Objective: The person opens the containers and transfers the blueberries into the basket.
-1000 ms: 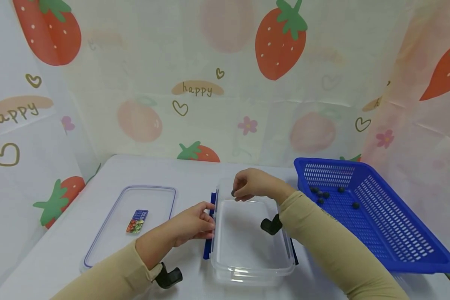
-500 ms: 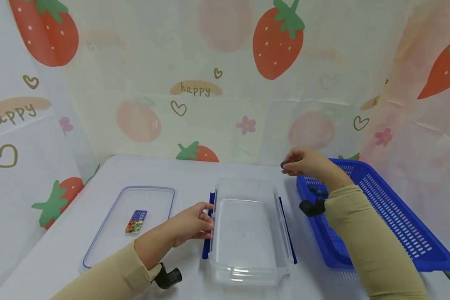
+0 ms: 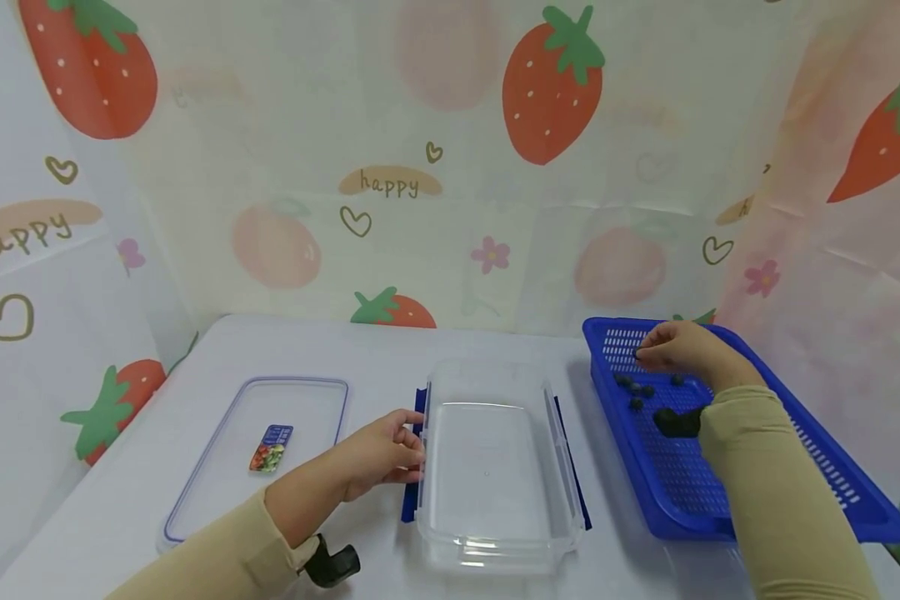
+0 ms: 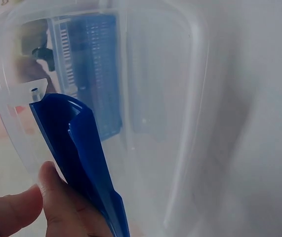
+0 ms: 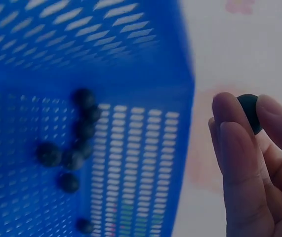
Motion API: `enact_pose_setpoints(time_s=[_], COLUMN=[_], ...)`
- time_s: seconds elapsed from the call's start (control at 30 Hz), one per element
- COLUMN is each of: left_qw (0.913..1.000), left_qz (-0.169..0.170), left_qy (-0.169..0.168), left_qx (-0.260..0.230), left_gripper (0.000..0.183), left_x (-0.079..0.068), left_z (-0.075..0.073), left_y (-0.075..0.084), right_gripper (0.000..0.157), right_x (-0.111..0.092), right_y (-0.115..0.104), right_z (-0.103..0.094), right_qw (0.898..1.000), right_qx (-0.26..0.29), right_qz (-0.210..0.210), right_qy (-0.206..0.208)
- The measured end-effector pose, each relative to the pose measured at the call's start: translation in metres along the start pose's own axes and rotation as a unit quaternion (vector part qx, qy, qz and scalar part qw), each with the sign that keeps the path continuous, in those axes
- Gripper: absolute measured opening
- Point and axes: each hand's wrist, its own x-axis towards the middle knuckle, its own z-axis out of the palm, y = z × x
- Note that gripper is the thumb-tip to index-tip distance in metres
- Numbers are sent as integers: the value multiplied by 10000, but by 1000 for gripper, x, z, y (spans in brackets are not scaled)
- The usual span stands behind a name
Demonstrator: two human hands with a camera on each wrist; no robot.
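Note:
My right hand [image 3: 678, 350] is above the far end of the blue basket [image 3: 690, 492]. Between its thumb and fingertips it pinches a small dark ball, which looks like a blueberry [image 5: 250, 112]. Several more blueberries [image 3: 636, 404] lie at the basket's far left; in the right wrist view they cluster on its perforated bottom. With loosely bent fingers, my left hand [image 3: 382, 454] touches the blue side latch [image 4: 89, 148] of a clear plastic box [image 3: 487, 475]. The box stands without its lid, both latches hanging down. No blueberry shows inside it.
A clear lid [image 3: 253, 454] with a blue seal and a small printed label [image 3: 272, 448] lies to the left of the box. White cloth [image 3: 390, 354] covers the table, and a strawberry-print sheet [image 3: 420, 225] hangs behind it.
My right hand has moved right, from over the clear box to above the basket, with the dark blueberry still between its fingertips. My left hand has stayed at the box's latch.

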Motion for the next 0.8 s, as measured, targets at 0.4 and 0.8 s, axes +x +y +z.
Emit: enact_pose_setpoints(time_s=[0.4, 0.8], left_qw=[10000, 10000], left_qz=[-4, -53], left_qy=[17, -28], left_qx=[33, 68], left_gripper=[58, 62], left_x=[-3, -2], left_z=[-6, -6], left_y=[1, 4], right_gripper=[19, 22], right_x=[1, 1], right_y=[21, 28], right_z=[2, 4], right_qw=[9995, 9983], right_qx=[-38, 149], right_qz=[139, 358], right_qy=[-286, -441])
